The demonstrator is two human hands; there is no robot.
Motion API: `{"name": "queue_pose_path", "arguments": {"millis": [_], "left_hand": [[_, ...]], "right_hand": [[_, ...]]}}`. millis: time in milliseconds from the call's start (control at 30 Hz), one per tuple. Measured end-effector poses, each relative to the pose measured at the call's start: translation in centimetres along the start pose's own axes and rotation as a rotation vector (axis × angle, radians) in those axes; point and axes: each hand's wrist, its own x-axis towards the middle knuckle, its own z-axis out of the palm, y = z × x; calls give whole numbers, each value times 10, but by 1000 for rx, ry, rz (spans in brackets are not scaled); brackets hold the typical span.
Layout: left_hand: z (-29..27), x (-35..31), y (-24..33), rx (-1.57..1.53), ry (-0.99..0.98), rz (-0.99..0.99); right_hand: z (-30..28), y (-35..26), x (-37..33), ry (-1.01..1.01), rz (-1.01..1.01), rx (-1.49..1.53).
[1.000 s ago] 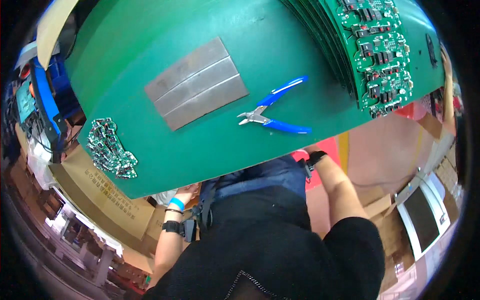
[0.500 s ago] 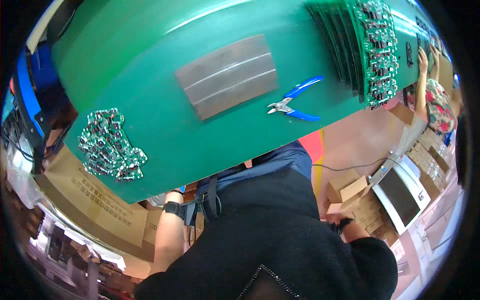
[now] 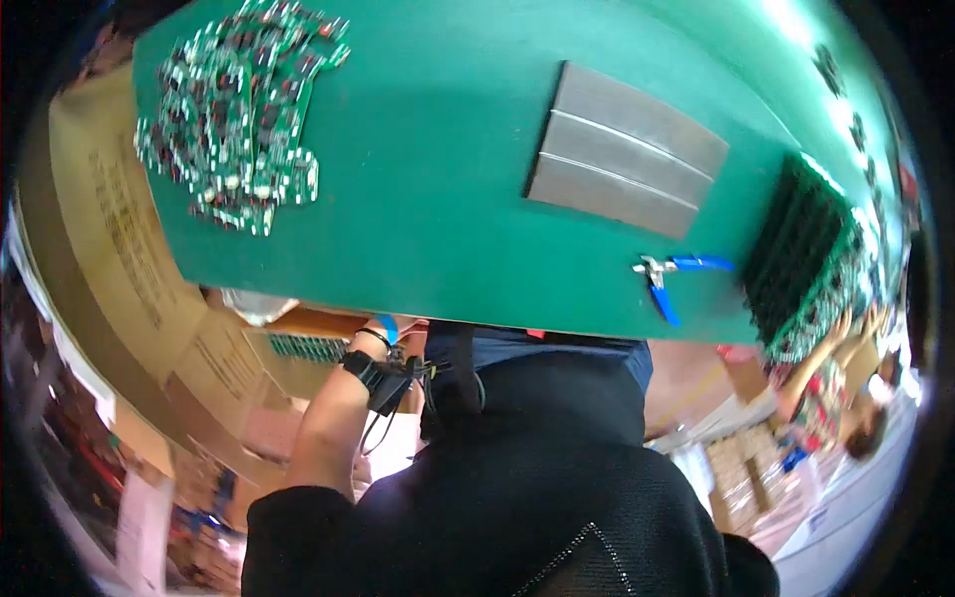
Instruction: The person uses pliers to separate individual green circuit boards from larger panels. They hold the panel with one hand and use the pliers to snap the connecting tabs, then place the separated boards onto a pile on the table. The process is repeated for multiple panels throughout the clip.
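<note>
My left hand (image 3: pixel 413 328) is mostly hidden beneath the near edge of the green table (image 3: pixel 418 219); its fingers do not show. Black straps and a blue band circle that wrist. My right hand is out of sight. On the table, a loose pile of green circuit boards (image 3: pixel 249 119) lies at the left. Right of the middle rests a flat grey metal block (image 3: pixel 627 154) with two lengthwise grooves. Just in front of it are blue-handled cutting pliers (image 3: pixel 657 269), their handles spread. A row of upright circuit board panels (image 3: pixel 806 249) stands at the right end.
A large cardboard box (image 3: pixel 129 229) stands against the table's left side. More circuit boards (image 3: pixel 308 346) sit under the table edge near my left forearm. At the far right, another person's hands (image 3: pixel 846 328) are by the table. Cartons (image 3: pixel 741 473) are stacked at the lower right.
My view has turned and shifted left, so the board pile looks larger and the block, pliers and panels sit further right. My right forearm has gone out of view.
</note>
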Motion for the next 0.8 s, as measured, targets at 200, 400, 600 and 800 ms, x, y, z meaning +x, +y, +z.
{"name": "queue_pose_path", "arguments": {"millis": [200,400,600,800], "left_hand": [[110,68,9,-22,-83,46],[215,170,28,-202,137,97],[264,228,46,-372,345,15],[201,218,65,-356,222,-165]], "right_hand": [[-94,75,57,248,54,-66],[-188,128,83,471,56,-129],[-216,133,107,596,75,-94],[-251,95,118,686,85,-65]]}}
